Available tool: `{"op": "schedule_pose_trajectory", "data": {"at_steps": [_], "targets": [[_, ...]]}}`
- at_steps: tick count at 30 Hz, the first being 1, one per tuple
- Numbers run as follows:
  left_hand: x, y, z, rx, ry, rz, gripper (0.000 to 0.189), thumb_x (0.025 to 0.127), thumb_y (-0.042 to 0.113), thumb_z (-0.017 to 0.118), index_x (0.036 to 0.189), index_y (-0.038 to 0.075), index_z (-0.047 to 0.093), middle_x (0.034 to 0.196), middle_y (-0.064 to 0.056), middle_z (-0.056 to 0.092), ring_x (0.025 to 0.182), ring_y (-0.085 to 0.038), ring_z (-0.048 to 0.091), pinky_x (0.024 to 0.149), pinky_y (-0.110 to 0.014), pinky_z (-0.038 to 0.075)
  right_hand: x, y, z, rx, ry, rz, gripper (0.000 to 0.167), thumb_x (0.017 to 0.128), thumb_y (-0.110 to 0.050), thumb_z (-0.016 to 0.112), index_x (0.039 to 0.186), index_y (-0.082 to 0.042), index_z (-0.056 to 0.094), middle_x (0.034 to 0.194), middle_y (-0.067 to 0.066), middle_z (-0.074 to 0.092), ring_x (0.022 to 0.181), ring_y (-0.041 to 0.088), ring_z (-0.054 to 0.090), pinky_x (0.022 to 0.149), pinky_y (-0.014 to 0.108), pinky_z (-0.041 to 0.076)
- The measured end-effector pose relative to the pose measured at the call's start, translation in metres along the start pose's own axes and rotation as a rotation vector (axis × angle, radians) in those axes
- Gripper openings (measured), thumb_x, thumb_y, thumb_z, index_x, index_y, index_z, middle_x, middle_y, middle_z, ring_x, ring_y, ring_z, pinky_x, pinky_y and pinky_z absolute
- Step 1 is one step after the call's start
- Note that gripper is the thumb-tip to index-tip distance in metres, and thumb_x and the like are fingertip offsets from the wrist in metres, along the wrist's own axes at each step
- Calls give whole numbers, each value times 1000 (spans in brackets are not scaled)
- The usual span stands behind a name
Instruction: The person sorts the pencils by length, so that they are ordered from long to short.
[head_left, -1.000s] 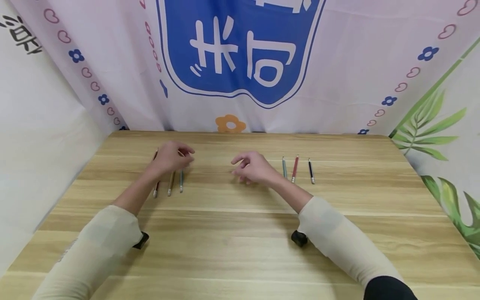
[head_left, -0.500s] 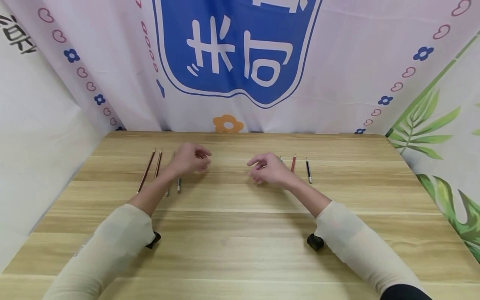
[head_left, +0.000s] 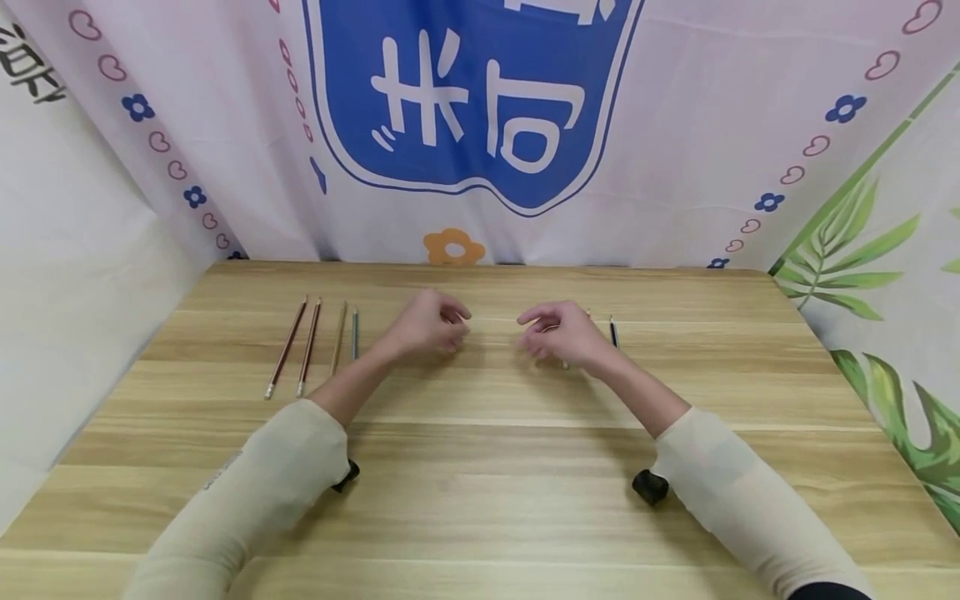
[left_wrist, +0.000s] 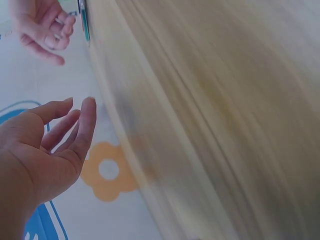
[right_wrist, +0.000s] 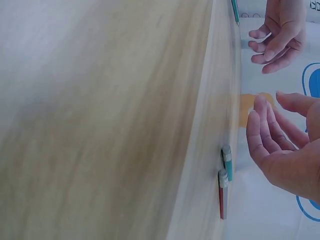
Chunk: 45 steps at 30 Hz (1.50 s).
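My left hand (head_left: 431,323) hovers over the far middle of the wooden table, fingers loosely bent around nothing. Facing it, my right hand (head_left: 562,337) is likewise bare-palmed with relaxed fingers. Left of the left hand lie two dark red pencils (head_left: 287,347), a tan pencil (head_left: 339,333) and a teal pencil (head_left: 356,329), side by side, points away from me; the forearm overlaps the last two. By the right hand, a dark pencil (head_left: 614,331) shows partly, and only the tip of a red pencil (head_left: 588,314). The right wrist view shows another teal pencil (right_wrist: 228,165) beside the red one.
The wooden table (head_left: 480,500) runs back to a hanging cloth (head_left: 690,167) with a blue emblem and an orange flower. White cloth (head_left: 75,250) hangs at the left, leaf-patterned cloth (head_left: 885,275) at the right. Black wrist devices (head_left: 650,487) sit below the sleeves.
Both hands have moved right above the table. The left hand has uncovered the left pencils; the right hand and forearm now cover much of the right ones. No pencil has been picked up.
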<state>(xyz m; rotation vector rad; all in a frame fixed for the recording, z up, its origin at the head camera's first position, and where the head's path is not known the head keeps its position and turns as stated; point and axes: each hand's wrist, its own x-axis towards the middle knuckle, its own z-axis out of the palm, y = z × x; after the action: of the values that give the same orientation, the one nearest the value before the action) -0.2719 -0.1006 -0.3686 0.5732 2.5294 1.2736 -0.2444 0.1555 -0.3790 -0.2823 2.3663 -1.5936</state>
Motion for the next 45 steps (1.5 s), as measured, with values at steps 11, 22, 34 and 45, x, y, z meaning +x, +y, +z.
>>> {"op": "schedule_pose_trajectory", "data": {"at_steps": [11, 22, 34, 45], "targets": [[14, 16, 25, -58, -4, 9, 26, 96, 0, 68, 118, -12, 69, 97, -23, 72, 71, -20, 69, 66, -29, 65, -5, 3, -17, -7, 62, -38, 35, 96, 4, 65, 128, 15, 61, 103, 29, 71, 84, 31, 76, 75, 34, 66], [32, 32, 52, -80, -27, 18, 22, 95, -3, 69, 115, -13, 69, 93, -20, 71, 69, -19, 68, 62, -26, 64, -14, 9, -40, -30, 84, -9, 38, 95, 3, 65, 132, 13, 61, 107, 27, 71, 82, 21, 71, 75, 31, 65], [47, 47, 80, -66, -46, 43, 21, 93, -7, 68, 112, -15, 70, 92, -18, 71, 71, -27, 70, 58, -23, 62, -26, 17, -60, -55, 113, -12, 39, 95, 2, 70, 130, 14, 60, 104, 25, 71, 81, 18, 72, 78, 30, 65], [61, 65, 104, -25, -53, 49, 18, 93, -7, 68, 109, -13, 72, 94, -19, 73, 77, -28, 72, 58, -19, 59, -32, 25, -73, -30, 187, 8, 37, 97, 3, 66, 131, 15, 58, 97, 18, 72, 78, 13, 72, 73, 29, 66]]}}
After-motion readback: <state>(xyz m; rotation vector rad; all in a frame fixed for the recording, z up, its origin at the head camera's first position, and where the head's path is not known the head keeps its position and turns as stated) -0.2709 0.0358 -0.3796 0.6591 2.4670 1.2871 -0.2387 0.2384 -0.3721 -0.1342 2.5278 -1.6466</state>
